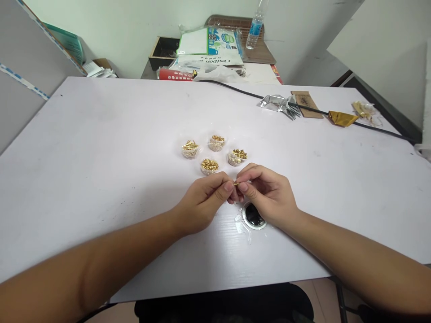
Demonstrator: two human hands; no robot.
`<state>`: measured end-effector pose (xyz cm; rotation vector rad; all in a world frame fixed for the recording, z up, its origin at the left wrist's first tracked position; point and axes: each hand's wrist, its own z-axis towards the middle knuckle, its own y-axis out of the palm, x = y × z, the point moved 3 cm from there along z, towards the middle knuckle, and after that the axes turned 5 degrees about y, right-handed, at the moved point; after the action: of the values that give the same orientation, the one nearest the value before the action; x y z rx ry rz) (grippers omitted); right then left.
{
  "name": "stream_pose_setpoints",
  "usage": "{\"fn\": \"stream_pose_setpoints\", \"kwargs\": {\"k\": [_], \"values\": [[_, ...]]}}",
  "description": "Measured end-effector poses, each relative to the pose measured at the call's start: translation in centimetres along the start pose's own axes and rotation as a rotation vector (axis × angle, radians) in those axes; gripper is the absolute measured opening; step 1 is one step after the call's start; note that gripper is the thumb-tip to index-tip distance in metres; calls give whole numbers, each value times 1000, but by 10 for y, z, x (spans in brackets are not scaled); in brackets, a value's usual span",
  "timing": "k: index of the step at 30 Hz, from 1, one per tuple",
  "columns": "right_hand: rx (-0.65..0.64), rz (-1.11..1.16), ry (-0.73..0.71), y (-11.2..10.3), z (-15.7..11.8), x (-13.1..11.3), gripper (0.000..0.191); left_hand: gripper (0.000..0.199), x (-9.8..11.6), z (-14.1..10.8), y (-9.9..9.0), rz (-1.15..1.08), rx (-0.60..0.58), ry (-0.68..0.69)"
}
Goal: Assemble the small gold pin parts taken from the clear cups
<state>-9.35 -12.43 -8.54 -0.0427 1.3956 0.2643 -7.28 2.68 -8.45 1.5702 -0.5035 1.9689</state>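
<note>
My left hand [205, 202] and my right hand [272, 193] meet over the white table, fingertips nearly touching. Both pinch a tiny gold metal piece [236, 184] between thumb and fingers; its exact shape is too small to tell. Just beyond my hands stand several small clear cups of gold parts: one with long pins [190, 149], one at the back [216, 142], one at the right [237, 157] and one nearest my left hand [209, 166]. Partly under my right hand is a round black disc with a silver rim [254, 216].
A black cable [235, 88] crosses the table's back right, over a silver wrapper [278, 103], brown card [307, 104] and gold packet [342, 118]. A bag of gold parts [365, 111] lies farther right. Beyond the back edge stand a bottle [255, 30] and packaging [222, 41].
</note>
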Motion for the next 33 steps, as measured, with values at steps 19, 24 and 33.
{"fn": "stream_pose_setpoints", "kwargs": {"k": [19,24,33], "values": [[54,-537,-235,-6,-4,-11,11,29,1,-2,-1,176,21,-11],[46,-557,-275,-5,-3,-13,13,29,4,-4,-1,229,15,-31],[57,-668,-356,-4,-2,-18,15,27,-3,-6,0,421,-37,25]]}}
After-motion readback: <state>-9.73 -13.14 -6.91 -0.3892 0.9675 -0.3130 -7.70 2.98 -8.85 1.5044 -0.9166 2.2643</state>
